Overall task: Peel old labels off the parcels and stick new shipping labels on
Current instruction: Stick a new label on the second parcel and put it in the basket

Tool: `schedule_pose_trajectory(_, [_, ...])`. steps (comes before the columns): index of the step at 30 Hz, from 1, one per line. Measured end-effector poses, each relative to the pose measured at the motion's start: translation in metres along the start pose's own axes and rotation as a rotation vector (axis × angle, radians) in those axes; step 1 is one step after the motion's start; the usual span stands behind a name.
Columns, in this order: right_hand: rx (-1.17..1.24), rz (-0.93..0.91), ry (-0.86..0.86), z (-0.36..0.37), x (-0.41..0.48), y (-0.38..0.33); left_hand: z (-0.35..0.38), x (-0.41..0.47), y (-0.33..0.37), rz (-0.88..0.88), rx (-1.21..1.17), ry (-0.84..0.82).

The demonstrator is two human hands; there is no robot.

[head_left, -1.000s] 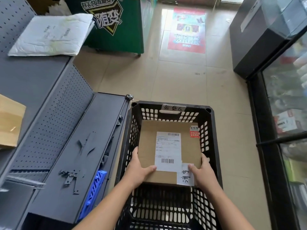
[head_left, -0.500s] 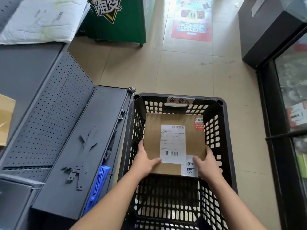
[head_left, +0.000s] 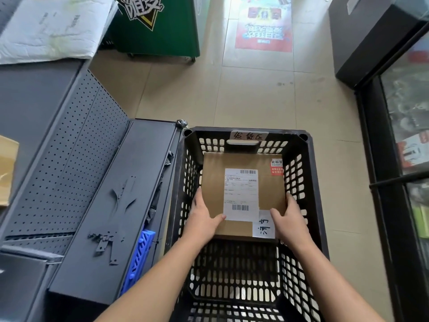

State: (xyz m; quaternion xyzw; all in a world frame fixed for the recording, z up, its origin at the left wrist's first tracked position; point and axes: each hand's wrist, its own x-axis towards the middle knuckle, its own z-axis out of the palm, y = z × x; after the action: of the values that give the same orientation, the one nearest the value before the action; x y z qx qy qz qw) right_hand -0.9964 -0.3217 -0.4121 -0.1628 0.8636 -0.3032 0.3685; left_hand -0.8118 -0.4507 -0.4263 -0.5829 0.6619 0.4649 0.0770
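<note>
A flat brown cardboard parcel (head_left: 213, 182) sits inside a black plastic crate (head_left: 311, 182), toward its far end. On its top are a white shipping label (head_left: 241, 194) with barcodes, a small red sticker (head_left: 277, 167) at the far right corner and a white handwritten tag (head_left: 265, 225) at the near right. My left hand (head_left: 204, 219) grips the parcel's near left edge, thumb on top. My right hand (head_left: 289, 219) grips the near right edge, thumb beside the tag.
The crate stands on a tiled floor and bears a handwritten paper tag (head_left: 249, 135) on its far rim. Grey metal shelf panels (head_left: 69, 173) lie to the left, with a blue plastic piece (head_left: 138, 259). A white padded mailer (head_left: 53, 29) lies far left. A glass-door cabinet (head_left: 406, 159) stands right.
Both hands have lowered the parcel deeper into the crate while keeping their grip. The camera has tipped down and forward.
</note>
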Motion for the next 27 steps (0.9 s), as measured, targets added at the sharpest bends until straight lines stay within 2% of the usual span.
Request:
schedule_pose_trajectory(7, [-0.195, -0.101, -0.045, -0.035, -0.027, -0.033, -0.035, -0.038, 0.034, 0.165, 0.132, 0.023])
schedule_pose_trajectory(13, [-0.414, -0.277, -0.055, -0.077, -0.069, -0.085, -0.106, -0.09, 0.075, 0.3, 0.192, 0.089])
schedule_pose_trajectory(18, [-0.553, -0.415, -0.035, -0.107, -0.119, -0.152, -0.178, -0.144, 0.096, 0.385, 0.216, 0.218])
schedule_pose_trajectory(27, [-0.656, -0.782, 0.02, -0.126, -0.236, -0.273, -0.298, -0.268, 0.085, 0.384, 0.243, 0.475])
